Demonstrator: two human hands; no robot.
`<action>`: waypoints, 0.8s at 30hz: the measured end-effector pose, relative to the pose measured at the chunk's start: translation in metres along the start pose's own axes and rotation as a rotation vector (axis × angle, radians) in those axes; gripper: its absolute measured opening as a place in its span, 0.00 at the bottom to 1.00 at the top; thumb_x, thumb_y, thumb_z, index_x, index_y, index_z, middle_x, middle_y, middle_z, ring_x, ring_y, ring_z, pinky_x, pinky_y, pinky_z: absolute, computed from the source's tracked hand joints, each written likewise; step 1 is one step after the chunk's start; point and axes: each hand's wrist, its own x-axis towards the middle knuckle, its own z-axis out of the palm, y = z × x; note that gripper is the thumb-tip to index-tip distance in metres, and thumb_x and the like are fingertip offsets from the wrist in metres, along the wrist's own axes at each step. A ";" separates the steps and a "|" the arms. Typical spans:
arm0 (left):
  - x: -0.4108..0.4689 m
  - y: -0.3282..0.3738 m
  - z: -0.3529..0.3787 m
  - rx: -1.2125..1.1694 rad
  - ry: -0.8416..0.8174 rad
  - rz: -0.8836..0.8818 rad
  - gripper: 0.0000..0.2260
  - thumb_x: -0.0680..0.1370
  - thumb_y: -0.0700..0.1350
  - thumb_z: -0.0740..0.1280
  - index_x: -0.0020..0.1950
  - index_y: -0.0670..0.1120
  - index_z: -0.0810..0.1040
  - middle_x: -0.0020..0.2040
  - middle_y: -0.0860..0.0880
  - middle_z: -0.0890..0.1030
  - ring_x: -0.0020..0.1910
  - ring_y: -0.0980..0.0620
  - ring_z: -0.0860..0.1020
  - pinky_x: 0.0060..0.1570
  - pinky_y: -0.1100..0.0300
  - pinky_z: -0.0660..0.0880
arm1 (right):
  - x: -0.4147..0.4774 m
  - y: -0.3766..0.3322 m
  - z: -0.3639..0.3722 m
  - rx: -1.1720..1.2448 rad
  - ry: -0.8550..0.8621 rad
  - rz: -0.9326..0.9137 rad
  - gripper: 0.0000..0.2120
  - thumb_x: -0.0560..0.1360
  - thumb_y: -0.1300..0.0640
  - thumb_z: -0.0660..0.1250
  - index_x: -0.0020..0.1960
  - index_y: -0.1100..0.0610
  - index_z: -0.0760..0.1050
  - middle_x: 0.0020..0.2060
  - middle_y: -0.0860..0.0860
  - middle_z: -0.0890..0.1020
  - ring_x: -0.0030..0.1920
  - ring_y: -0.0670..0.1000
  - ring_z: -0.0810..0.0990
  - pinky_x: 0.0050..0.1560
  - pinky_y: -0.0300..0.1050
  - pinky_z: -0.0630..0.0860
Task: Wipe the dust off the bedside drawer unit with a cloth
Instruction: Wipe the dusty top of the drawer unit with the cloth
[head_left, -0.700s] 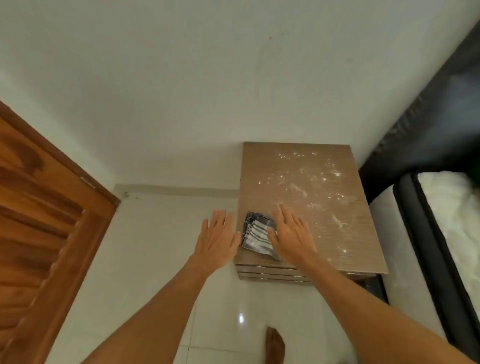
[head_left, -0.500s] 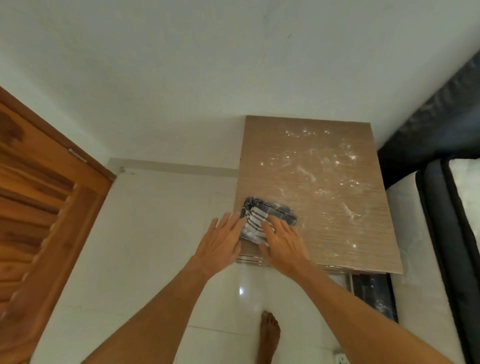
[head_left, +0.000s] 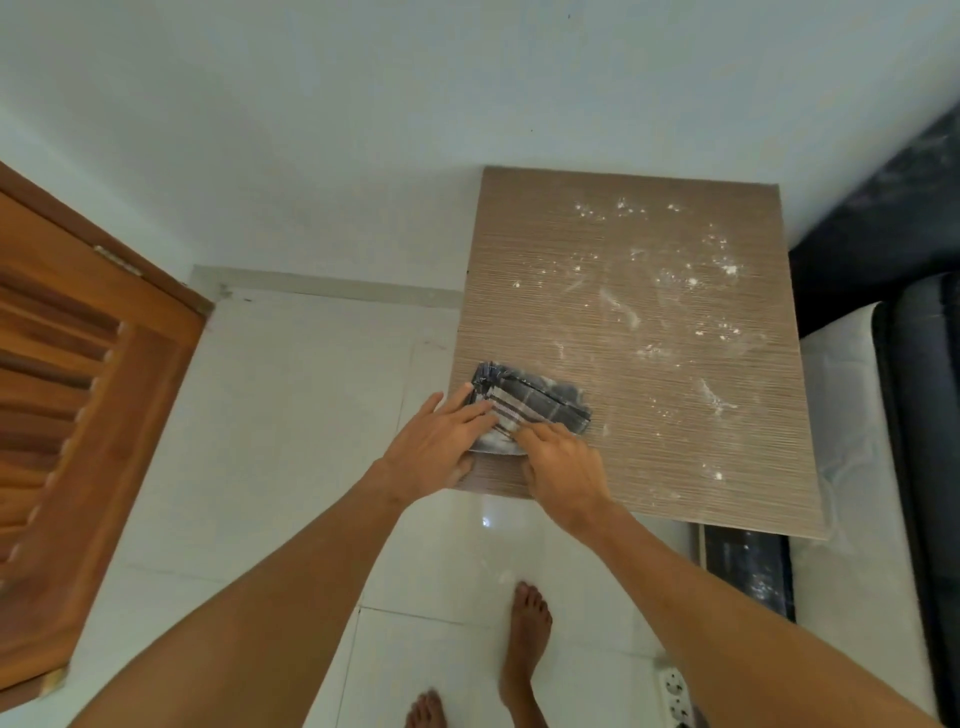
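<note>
The bedside drawer unit (head_left: 540, 249) has a brown wood-grain top and stands against the white wall. White dust (head_left: 680, 275) is scattered over its middle and right side. A folded dark cloth (head_left: 543, 402) with pale stripes lies at the near left corner of the top. My left hand (head_left: 434, 449) reaches in from the left edge with its fingers laid over the cloth's left end. My right hand (head_left: 563, 470) is beside it, fingertips curled on the cloth's near edge. The two hands almost touch.
A wooden louvred door (head_left: 78, 389) stands at the left. A bed with a white mattress (head_left: 852, 415) and black frame (head_left: 883, 218) sits close against the unit's right side. My bare feet (head_left: 527, 639) are on white floor tiles, with a power strip (head_left: 675, 696) near them.
My left hand has moved right from beside the unit onto the cloth. My right hand has slid back to the cloth's near edge. The camera has shifted closer over the top.
</note>
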 end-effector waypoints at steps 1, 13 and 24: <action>0.003 0.000 -0.002 -0.012 0.011 -0.005 0.24 0.71 0.45 0.71 0.67 0.46 0.73 0.68 0.48 0.74 0.72 0.43 0.66 0.66 0.43 0.67 | 0.005 0.002 -0.005 0.056 -0.012 0.025 0.10 0.74 0.63 0.64 0.54 0.57 0.78 0.49 0.53 0.83 0.48 0.56 0.81 0.41 0.50 0.79; 0.062 -0.005 -0.026 -0.556 0.051 -0.430 0.16 0.75 0.50 0.69 0.60 0.46 0.73 0.52 0.46 0.80 0.50 0.46 0.78 0.51 0.48 0.76 | 0.056 0.033 -0.025 0.157 0.142 0.168 0.10 0.76 0.67 0.60 0.56 0.59 0.69 0.49 0.53 0.75 0.43 0.54 0.74 0.38 0.46 0.71; 0.077 -0.013 -0.027 -0.744 0.173 -0.629 0.21 0.69 0.48 0.77 0.53 0.44 0.70 0.47 0.46 0.79 0.44 0.48 0.79 0.45 0.54 0.78 | 0.060 0.063 -0.003 -0.337 -0.046 -0.357 0.30 0.81 0.44 0.50 0.79 0.55 0.52 0.76 0.59 0.61 0.73 0.60 0.65 0.67 0.58 0.67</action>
